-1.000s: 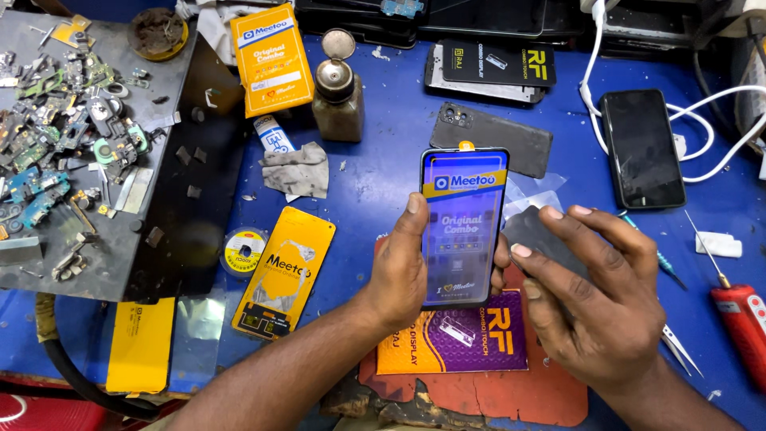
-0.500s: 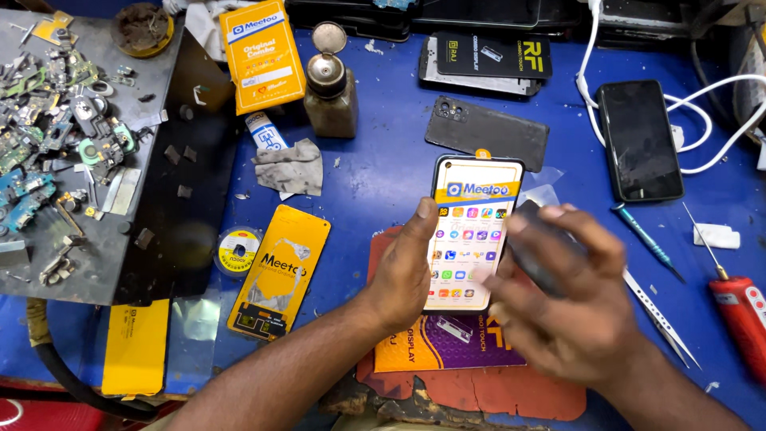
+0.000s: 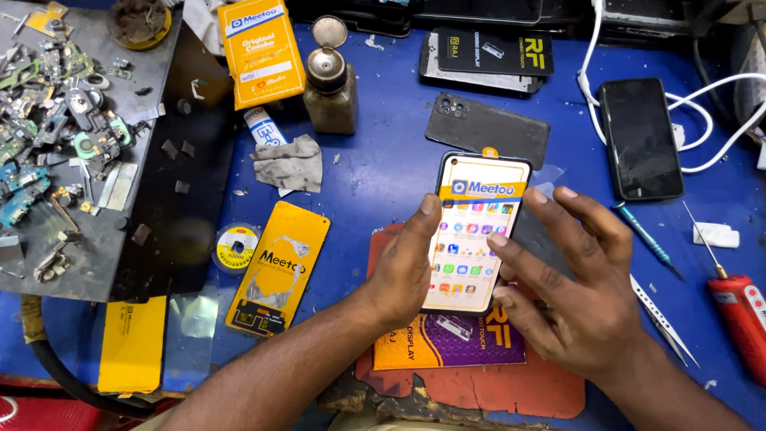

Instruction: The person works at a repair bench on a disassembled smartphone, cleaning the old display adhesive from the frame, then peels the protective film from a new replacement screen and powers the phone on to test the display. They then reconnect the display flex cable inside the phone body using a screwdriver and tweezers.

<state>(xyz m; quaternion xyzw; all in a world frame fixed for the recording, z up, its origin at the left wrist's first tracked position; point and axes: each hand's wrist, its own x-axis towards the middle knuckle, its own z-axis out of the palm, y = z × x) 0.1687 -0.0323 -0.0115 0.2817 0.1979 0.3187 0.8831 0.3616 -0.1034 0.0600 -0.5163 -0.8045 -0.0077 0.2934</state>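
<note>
Bright, even overhead light; soft short shadows under hands (image 3: 511,279) on blue tabletop (image 3: 383,175). Sharp focus, slight wide-angle bend at edges.

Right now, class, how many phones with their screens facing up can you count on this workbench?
2. One lit phone is held in the left hand, with the right hand beside it. One dark phone lies at the right by the white cable. Others may be hidden.

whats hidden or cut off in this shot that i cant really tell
Head view:
- Lower part of the lit phone: covered by the left hand and right hand.
- Purple packet: mostly under the hands.
- Red-handled tool: cut off by the right edge.
- Small parts on the grey tray: too small to identify.
</note>
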